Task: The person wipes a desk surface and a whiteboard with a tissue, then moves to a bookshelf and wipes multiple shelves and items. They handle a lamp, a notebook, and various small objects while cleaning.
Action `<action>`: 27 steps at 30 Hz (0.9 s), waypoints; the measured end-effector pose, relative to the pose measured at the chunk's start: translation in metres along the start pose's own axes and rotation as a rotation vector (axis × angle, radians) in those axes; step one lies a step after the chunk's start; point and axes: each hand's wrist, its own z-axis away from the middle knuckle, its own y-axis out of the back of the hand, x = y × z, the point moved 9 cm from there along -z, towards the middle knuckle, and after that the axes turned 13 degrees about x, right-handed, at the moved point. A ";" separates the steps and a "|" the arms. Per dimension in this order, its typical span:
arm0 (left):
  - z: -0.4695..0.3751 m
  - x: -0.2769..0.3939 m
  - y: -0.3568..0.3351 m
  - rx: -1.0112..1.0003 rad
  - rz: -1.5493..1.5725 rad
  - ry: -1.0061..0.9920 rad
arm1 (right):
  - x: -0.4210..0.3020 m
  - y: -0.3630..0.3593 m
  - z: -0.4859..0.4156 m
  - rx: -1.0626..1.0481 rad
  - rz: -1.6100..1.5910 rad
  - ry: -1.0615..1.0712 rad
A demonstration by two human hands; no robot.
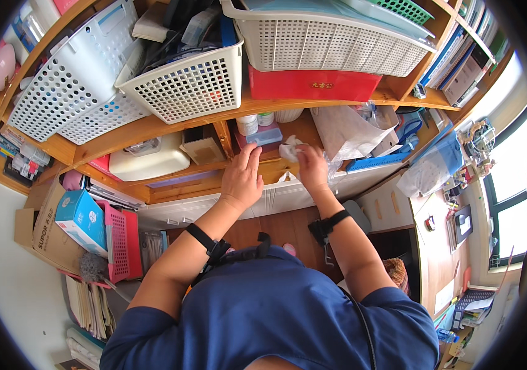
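My left hand (pixel 243 178) reaches toward the lower shelf, its fingers extended and the thumb apart. Its fingertips are at the near edge of a small clear-blue plastic case (pixel 264 134); whether they touch it I cannot tell. The case lies in front of white lidded bottles (pixel 247 125). In my right hand (pixel 312 166) is a crumpled white tissue or cloth (pixel 290 148), pinched over the shelf's front edge. A large white paper bag (pixel 347 132) stands just beyond that hand, with clear plastic wrapping beside it.
White perforated baskets (pixel 185 88) and a red box (pixel 312 85) fill the shelf above. A cream plastic container (pixel 150 158) and an open cardboard box (pixel 202 145) stand left on the lower shelf. White cabinet doors (pixel 286 199) lie below. A desk (pixel 434 249) is at right.
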 end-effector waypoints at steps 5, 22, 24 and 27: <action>-0.002 -0.005 -0.001 0.017 -0.006 0.049 | -0.074 -0.012 -0.017 0.038 -0.213 0.103; -0.027 -0.030 -0.012 0.146 -0.060 0.219 | -0.073 -0.032 -0.020 -0.208 -0.210 0.217; -0.028 -0.025 -0.006 0.164 -0.020 0.144 | -0.061 -0.023 -0.025 -0.113 -0.174 0.043; -0.011 -0.015 0.012 0.179 0.090 0.094 | -0.045 -0.012 -0.025 -0.025 -0.122 -0.091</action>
